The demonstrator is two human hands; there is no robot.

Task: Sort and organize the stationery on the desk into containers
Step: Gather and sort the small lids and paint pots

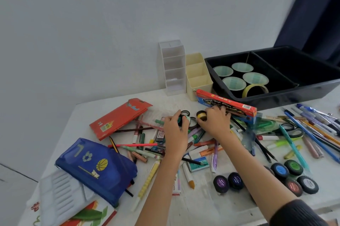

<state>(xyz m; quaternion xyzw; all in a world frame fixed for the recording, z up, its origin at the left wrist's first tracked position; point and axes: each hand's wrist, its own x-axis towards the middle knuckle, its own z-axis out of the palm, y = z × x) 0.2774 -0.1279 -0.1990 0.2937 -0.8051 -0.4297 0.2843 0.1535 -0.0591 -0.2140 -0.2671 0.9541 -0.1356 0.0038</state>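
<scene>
While both hands work at the middle of the desk (202, 205), each grips a small tape roll. The teal roll (184, 120) sits at the far tip of the left hand (174, 130), its fingers curled round it from the left and near side, the roll's right edge showing past them. The yellow roll (201, 115) is pinched at the left edge of the right hand (215, 122), thumb below and fingers bent over the top. The two rolls are near each other but apart. Two dark rolls (185, 112) lie on the desk just beside them.

A red box (226, 105) lies just beyond the right hand's knuckles. Farther back stand a cream holder (198, 82) and a white holder (173, 67), with a black bin (276, 99) to the right; its left compartment holds pale rolls (234, 83) and a clear roll (254, 90). Markers and pencils lie under both forearms. An orange pack (119, 117) and a blue case (97, 168) lie left, pens (316, 130) far right, and paint pots (294, 176) near right.
</scene>
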